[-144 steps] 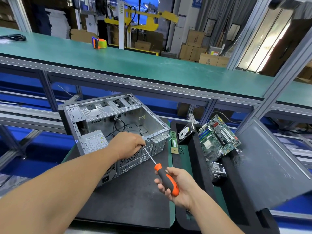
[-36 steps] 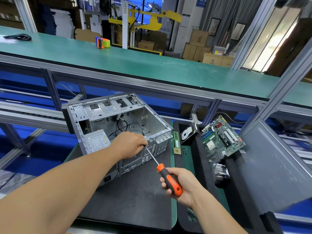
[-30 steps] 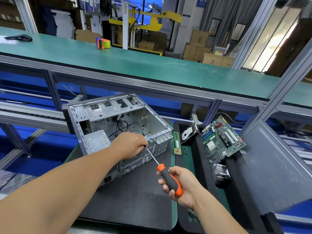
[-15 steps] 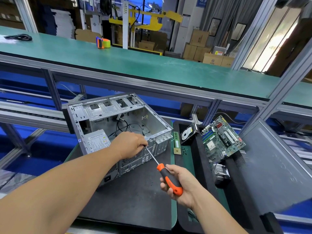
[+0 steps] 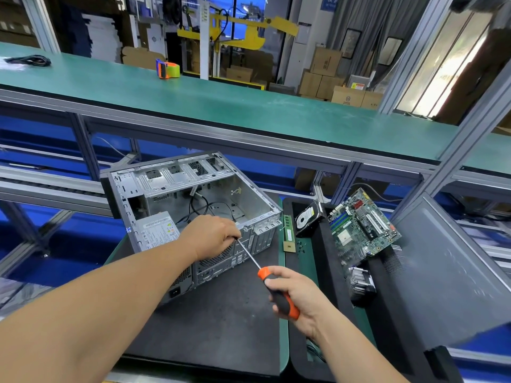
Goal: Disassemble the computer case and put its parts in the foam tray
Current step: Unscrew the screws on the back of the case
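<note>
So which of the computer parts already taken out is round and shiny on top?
The hard drive, leaning at the tray's far end between the thin green memory stick and the big green motherboard. Only it has a shiny silver disc.

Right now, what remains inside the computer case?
Inside the computer case: the power supply and loose black cables. The left hand hides the near corner.

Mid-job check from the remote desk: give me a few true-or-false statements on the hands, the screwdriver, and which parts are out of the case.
1. The right hand grips the screwdriver by its orange and black handle. True.
2. The left hand lies flat on the mat. False: it curls at the rear edge of the computer case, around the screwdriver shaft.
3. The motherboard is out of the case. True.
4. The power supply lies in the foam tray. False: it sits in the case.
</note>
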